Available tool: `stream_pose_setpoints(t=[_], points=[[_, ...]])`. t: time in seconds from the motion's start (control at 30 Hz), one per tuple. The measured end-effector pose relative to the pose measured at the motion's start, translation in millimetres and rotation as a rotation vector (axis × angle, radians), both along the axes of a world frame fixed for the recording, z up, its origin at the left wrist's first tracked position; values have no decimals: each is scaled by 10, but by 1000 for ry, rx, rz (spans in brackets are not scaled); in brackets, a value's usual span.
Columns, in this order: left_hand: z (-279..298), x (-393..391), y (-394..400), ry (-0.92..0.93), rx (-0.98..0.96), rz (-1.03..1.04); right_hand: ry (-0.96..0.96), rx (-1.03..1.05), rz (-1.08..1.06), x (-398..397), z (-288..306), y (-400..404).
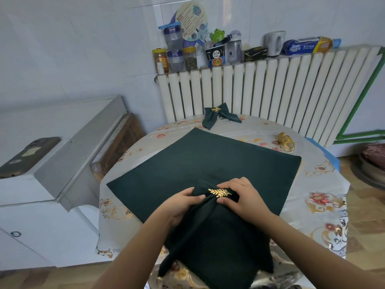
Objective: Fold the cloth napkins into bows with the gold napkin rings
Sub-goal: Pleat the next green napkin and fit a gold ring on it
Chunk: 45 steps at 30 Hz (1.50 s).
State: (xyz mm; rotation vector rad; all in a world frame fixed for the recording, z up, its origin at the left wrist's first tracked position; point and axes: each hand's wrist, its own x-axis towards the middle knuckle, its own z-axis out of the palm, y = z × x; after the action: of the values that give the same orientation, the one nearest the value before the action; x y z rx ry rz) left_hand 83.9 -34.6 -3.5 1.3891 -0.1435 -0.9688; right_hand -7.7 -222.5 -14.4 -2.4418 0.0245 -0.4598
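Note:
A folded dark green napkin [212, 243] lies at the near edge of the round table, its gathered end threaded through a gold leaf napkin ring [219, 192]. My left hand [183, 205] grips the gathered cloth just left of the ring. My right hand [241, 197] pinches the ring and cloth from the right. A flat dark green napkin [204, 163] is spread on the table beneath them. A finished green bow [218, 116] with a gold ring sits at the far edge. Several spare gold rings [286, 141] lie at the right.
The table wears a floral plastic cover [325, 205]. A white radiator [270, 90] stands behind it, its top loaded with jars, a cup, a kettle and packets. A white cabinet [41, 163] is at the left. A low basin [373, 163] sits on the floor right.

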Motion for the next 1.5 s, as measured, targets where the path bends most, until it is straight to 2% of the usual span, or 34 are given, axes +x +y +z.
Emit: stream_pose_setpoints(t=[0.13, 0.2, 0.27, 0.33, 0.37, 0.43, 0.53, 0.63, 0.7, 0.77, 0.9, 1.03, 1.23, 1.37, 1.5], points=[[-21, -77, -35, -37, -107, 66, -13, 87, -34, 44, 24, -6], [-67, -112, -73, -199, 14, 82, 3, 85, -30, 60, 16, -21], [-98, -139, -110, -460, 228, 75, 4, 60, -21, 68, -7, -24], [-88, -137, -126, -608, 315, 47, -8, 24, -15, 70, -24, -28], [-74, -119, -122, -596, 308, 11, -12, 12, -11, 75, -27, -42], [-26, -87, -98, -442, 214, -40, 7, -8, 18, 76, -24, -80], [-46, -50, -86, -239, 102, 55, 66, 41, 45, 44, 8, -87], [-102, -66, -109, -184, 43, 186, 61, 392, -110, 31, 56, -85], [-103, -94, -120, -138, 9, 237, 153, 700, -184, 38, 91, -131], [-89, -107, -121, -99, -19, 276, 231, 828, -182, 33, 92, -202], [-52, -86, -113, -55, -63, 236, 186, 767, -223, 35, 166, -179], [-37, -97, -129, -118, -144, 203, 153, 697, -322, 114, 186, -101], [-36, -90, -171, -483, 89, 140, 183, 486, -403, 195, 130, -91], [9, 93, -218, -423, 121, 76, 155, 521, -399, 256, 217, -207], [86, 335, -348, -248, 80, 153, 290, 830, -244, 368, 375, -435]])
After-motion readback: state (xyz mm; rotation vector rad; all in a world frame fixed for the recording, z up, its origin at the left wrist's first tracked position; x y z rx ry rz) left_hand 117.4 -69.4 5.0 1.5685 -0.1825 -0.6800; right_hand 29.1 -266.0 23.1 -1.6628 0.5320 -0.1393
